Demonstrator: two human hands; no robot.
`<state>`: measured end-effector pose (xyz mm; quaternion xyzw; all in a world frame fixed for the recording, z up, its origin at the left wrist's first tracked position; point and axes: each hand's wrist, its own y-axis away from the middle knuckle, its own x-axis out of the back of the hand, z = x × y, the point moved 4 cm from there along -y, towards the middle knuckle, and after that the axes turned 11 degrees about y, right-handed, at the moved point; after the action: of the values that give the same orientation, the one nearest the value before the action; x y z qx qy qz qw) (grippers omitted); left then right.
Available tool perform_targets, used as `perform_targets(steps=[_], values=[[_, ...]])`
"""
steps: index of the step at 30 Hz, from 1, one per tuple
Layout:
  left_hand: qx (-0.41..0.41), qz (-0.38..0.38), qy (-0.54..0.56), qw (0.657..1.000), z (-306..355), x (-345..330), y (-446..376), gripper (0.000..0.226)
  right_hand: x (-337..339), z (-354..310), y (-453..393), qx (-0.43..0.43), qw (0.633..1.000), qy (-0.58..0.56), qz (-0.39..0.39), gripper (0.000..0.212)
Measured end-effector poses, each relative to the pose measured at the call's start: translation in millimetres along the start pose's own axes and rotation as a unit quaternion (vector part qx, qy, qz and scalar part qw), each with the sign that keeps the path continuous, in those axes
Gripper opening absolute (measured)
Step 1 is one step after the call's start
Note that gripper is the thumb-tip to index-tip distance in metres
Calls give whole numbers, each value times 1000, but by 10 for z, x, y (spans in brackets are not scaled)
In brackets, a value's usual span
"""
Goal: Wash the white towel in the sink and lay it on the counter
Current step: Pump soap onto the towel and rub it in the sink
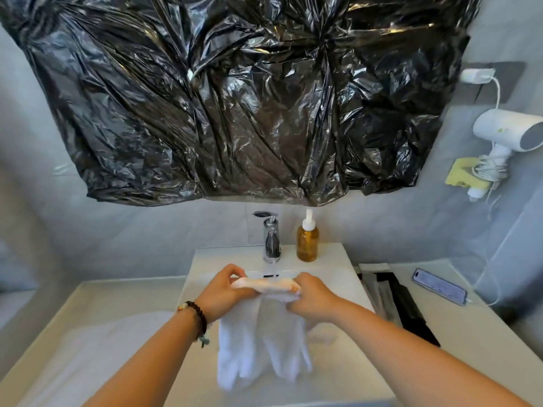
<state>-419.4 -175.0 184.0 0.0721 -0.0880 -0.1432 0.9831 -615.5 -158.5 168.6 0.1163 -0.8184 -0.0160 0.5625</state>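
Note:
A white towel [261,342] hangs over the white sink [332,277], its upper edge stretched between both hands under the chrome tap [271,239]. A thin stream of water runs from the tap onto that edge, which shows an orange tint. My left hand [224,287] grips the towel's left end, and my right hand [313,296] grips the right end. The towel's lower folds dangle blurred into the basin. The pale counter [470,327] extends on both sides of the sink.
An amber soap pump bottle [307,240] stands right of the tap. A phone [439,286] on a cable and dark flat packets [396,306] lie on the right counter. Another white cloth [97,351] lies on the left counter. Black plastic [249,95] covers the mirror; a hair dryer [508,136] hangs right.

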Motion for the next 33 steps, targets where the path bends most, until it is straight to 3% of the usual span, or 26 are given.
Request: perform_targets(steps=[2,4,6,7,10,13,16,21,27,30,33], values=[[1,-70,-137,988,55,12,-12,60,62,22,-79,-18,996,-83,36,18],[16,-135,-312,940,37,-8,10,46,164,-10,-110,-5,990,-122,74,25],[19,-154,-381,912,14,4,-6,28,253,-130,-90,40,993,-100,50,13],[12,-153,-379,913,10,33,-30,24,301,-215,-59,65,997,-47,15,21],[-21,-115,-242,963,122,149,-71,27,425,-388,-10,114,964,236,-48,53],[-65,-79,-117,988,339,149,-64,24,680,-553,-27,114,924,365,-20,41],[-124,-83,1,989,734,82,-52,20,1137,-719,-35,103,925,361,58,23],[-201,12,122,972,1655,298,-51,27,2086,-1119,75,109,920,338,165,15],[-299,14,176,938,2832,470,147,34,3223,-1502,339,114,930,219,274,30],[-324,17,167,931,3100,536,274,39,3530,-1650,530,118,928,221,276,33],[-321,37,86,943,2976,532,336,33,3449,-1573,594,86,950,221,205,32]])
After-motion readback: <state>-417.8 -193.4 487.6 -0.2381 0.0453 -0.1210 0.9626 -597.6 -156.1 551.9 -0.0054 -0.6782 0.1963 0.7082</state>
